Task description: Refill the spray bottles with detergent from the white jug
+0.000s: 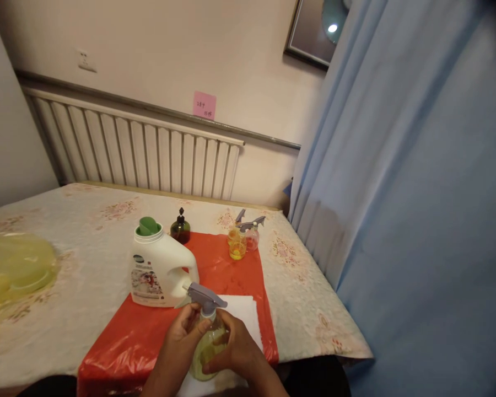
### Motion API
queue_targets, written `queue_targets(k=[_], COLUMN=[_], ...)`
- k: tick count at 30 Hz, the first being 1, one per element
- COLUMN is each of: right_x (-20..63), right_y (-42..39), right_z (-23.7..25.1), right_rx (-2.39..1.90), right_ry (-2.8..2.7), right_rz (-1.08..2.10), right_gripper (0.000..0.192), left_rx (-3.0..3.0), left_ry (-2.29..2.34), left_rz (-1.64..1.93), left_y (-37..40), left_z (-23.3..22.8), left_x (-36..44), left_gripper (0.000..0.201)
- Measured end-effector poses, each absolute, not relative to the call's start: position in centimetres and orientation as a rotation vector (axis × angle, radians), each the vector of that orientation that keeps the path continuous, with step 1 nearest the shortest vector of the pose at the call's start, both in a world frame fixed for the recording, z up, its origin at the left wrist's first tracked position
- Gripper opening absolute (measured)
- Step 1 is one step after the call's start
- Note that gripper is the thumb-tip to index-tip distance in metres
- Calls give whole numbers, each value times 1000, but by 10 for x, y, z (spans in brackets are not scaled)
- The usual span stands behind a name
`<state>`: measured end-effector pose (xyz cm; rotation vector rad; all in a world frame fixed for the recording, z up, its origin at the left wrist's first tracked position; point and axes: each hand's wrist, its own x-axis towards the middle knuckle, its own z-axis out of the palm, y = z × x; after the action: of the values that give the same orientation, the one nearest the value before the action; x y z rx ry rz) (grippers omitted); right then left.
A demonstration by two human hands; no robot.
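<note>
Spray bottle (204, 353), clear w/ gray trigger top & yellow-green tint, is at the front edge of a floral-covered worktop (310, 325). Pale-blue curtain (405, 220) hangs at R; white radiator (140, 146) runs along the back. Red plastic sheet (223, 275) lies mid-worktop, yellow plastic bag (16, 264) at far L. White sheet (243, 309) lies on the red. White jug (165, 267), w/ label & handle, stands upright, green cup (147, 226) in its mouth. R hand (235, 342), half closed, wraps the btl.'s side; L hand (184, 336), partly curled, grips it nr. the neck betw. thumb & fingers. Btl. is roughly upright, nozzle twd. jug; can't tell if base touches white sheet. Dark-green pump bottle (181, 230) stands behind jug. 3 small spray bottles (237, 252), 2 yellowish & 1 pink, cluster nr. the red sheet's far R corner. Pink note (204, 105), handwritten, sits above radiator.
</note>
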<state>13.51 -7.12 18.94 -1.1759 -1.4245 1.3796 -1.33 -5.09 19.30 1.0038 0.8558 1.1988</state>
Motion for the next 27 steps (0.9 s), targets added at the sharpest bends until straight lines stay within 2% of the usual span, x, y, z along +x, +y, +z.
queue_targets(k=[4, 11, 17, 23, 27], right_x=[135, 138, 138, 137, 138], right_y=[-70, -72, -75, -75, -76], right_z=[185, 183, 191, 194, 192], right_rx=[-1155, -1169, -1123, -1125, -1168], right_ry=[-1413, -1363, -1367, -1367, -1365], right_rz=[1378, 1446, 1461, 1429, 1420], right_gripper=[91, 83, 89, 93, 92], left_rx=[1088, 1210, 1226, 1293, 1305], left_ry=[805, 728, 691, 778, 817], left_rz=[1175, 1077, 978, 1065, 1087], left_y=[-52, -43, -42, -44, -45], left_z=[193, 193, 202, 198, 198], left_x=[-16, -24, -28, -21, -17], left_gripper=[30, 36, 36, 40, 34])
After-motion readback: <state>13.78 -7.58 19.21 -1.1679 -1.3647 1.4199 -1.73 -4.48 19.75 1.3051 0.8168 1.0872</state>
